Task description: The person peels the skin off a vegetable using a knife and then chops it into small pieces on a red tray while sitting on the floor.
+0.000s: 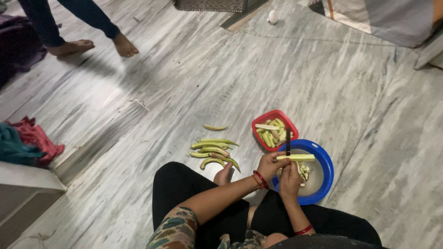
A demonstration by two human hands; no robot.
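Observation:
I sit on a grey marble floor over a blue bowl (326,171) that holds cut pale green pieces. My left hand (270,164), a red bangle on its wrist, grips the left end of a long pale green pod (302,157) held level over the bowl. My right hand (290,180) is closed around a dark knife (288,140) that points away from me and crosses the pod. A red square bowl (265,116) with several pods stands just beyond. A loose heap of green pods (213,151) lies on the floor to the left.
Another person's bare feet (123,46) stand at the far left. Crumpled red and teal cloth (28,139) lies by a white ledge (27,183) on the left. A patterned mat (212,4), a small white object (272,17) and draped fabric (383,20) line the far edge.

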